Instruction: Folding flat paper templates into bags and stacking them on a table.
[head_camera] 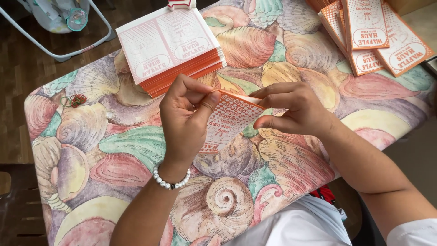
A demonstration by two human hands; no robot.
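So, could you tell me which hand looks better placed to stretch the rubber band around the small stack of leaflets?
Probably the left hand: the rubber band lies at its thumb and fingers, at the corner of the small leaflet stack. The right hand pinches the stack's other end, steadying it.

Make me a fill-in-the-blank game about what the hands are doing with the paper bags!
1. Both hands hold one orange and white paper bag above a tablecloth printed with ____.
2. The left hand has a bracelet of white ____ on its wrist.
3. The right hand pinches the bag at its ____ edge.
4. Near the table's left edge lie a few small rubber ____.

Missing words: seashells; beads; top; bands
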